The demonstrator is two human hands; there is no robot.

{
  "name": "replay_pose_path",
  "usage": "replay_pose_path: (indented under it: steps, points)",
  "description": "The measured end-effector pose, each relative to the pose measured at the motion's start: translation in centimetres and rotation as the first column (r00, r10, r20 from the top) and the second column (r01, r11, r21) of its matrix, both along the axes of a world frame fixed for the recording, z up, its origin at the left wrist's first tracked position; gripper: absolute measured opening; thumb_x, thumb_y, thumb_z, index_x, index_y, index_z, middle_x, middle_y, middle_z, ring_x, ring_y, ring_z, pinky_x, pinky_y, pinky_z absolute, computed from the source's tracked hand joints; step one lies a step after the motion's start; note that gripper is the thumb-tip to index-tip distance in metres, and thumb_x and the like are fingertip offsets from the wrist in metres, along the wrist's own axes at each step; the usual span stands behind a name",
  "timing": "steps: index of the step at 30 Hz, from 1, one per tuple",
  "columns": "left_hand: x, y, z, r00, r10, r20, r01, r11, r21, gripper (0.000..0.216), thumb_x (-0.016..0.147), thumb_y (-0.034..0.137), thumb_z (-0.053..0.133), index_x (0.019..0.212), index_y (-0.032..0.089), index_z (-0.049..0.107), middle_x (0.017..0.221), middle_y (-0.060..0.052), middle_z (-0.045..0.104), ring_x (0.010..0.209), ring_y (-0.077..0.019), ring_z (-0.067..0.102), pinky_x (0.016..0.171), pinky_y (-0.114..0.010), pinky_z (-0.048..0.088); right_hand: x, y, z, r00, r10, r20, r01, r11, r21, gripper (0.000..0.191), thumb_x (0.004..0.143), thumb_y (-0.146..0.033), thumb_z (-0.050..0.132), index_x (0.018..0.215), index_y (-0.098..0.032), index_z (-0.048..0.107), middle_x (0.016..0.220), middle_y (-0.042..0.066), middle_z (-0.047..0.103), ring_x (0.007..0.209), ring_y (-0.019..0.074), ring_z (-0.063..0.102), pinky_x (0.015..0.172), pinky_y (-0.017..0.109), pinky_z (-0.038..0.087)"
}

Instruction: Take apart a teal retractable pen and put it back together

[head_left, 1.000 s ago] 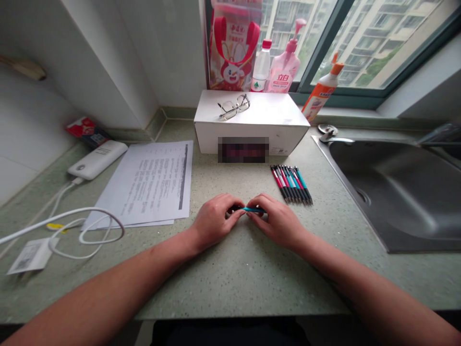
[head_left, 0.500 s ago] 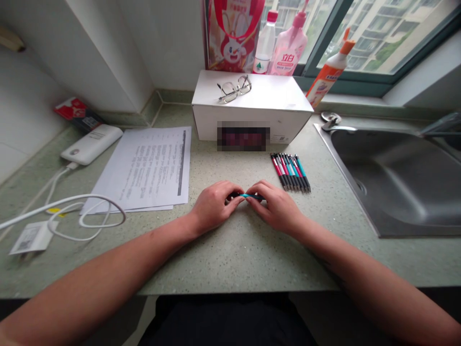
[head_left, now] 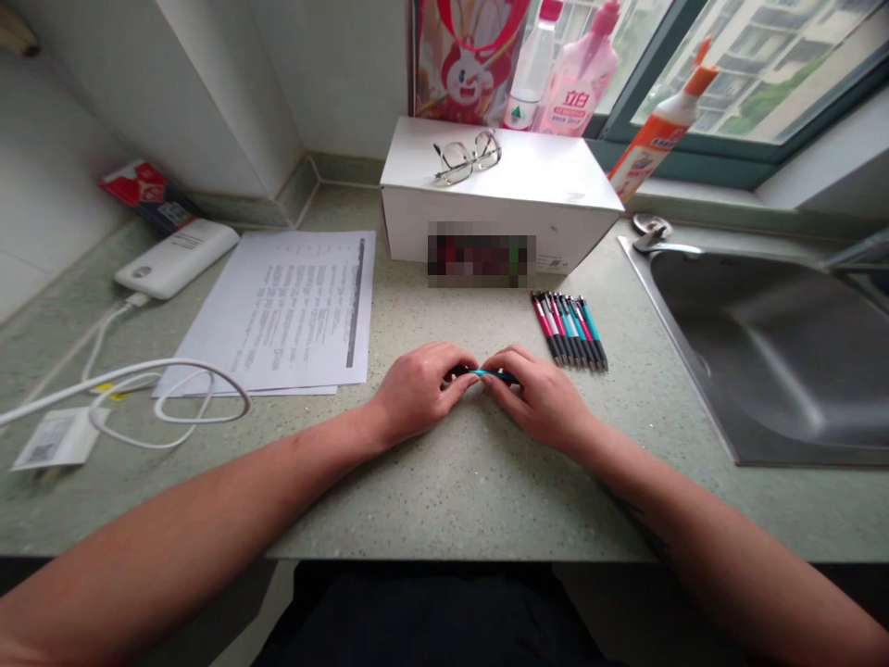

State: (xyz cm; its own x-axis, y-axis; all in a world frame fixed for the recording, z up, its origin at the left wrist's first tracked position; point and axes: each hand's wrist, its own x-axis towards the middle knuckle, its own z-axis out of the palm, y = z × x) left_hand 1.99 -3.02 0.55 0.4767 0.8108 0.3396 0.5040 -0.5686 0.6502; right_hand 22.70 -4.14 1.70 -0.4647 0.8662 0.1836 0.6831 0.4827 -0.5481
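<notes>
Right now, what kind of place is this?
Probably a home kitchen counter used as a desk: steel sink set in the speckled countertop, pink pump bottle by the window, printed papers and a row of pens.

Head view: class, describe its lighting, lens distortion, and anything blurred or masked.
Head view: soft daylight from the window at upper right, faint shadows under the left hand and right hand; wide lens stretches the forearms toward the bottom corners; a pixelated patch masks the white box front; the teal pen is sharp.
</notes>
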Motion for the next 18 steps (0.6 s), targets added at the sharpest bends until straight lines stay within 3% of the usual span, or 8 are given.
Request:
replay_pose_path:
  steps: [6,13,18]
  points:
    - [-0.01,0.01,-0.03,1.000,-0.001,0.001,0.000,1.000,0.016,0.008,0.092,0.023,0.063,0.095,0.016,0.066,0.090,-0.003,0.070,0.081,-0.0167,0.061,0.075,-0.031,0.048,0.09,0.03,-0.14,1.000,-0.020,-0.020,0.020,1.000,0.010,0.011,0.094,-0.030,0.057,0.099,-0.020,0.058,0.093,0.005,0.063,0.078,0.0166,0.062,0.070,0.031,0.048]
    - [-0.07,-0.08,-0.05,1.000,0.001,-0.013,-0.001,1.000,0.008,0.010,0.093,0.025,0.061,0.095,0.017,0.067,0.090,-0.003,0.070,0.081,-0.0169,0.062,0.076,-0.032,0.048,-0.07,0.04,-0.06,1.000,0.000,-0.003,0.000,1.000,-0.011,0.015,0.098,-0.031,0.051,0.099,-0.020,0.061,0.096,0.006,0.064,0.085,0.0187,0.063,0.076,0.034,0.049]
    - [-0.07,-0.09,-0.09,1.000,-0.002,-0.011,0.002,1.000,0.004,0.010,0.093,0.024,0.061,0.096,0.017,0.067,0.091,-0.004,0.070,0.081,-0.0169,0.062,0.076,-0.032,0.048,0.00,0.02,-0.17,1.000,-0.015,-0.020,0.016,1.000,0.006,0.013,0.094,-0.029,0.057,0.103,-0.020,0.059,0.098,0.006,0.065,0.084,0.0181,0.064,0.074,0.032,0.050]
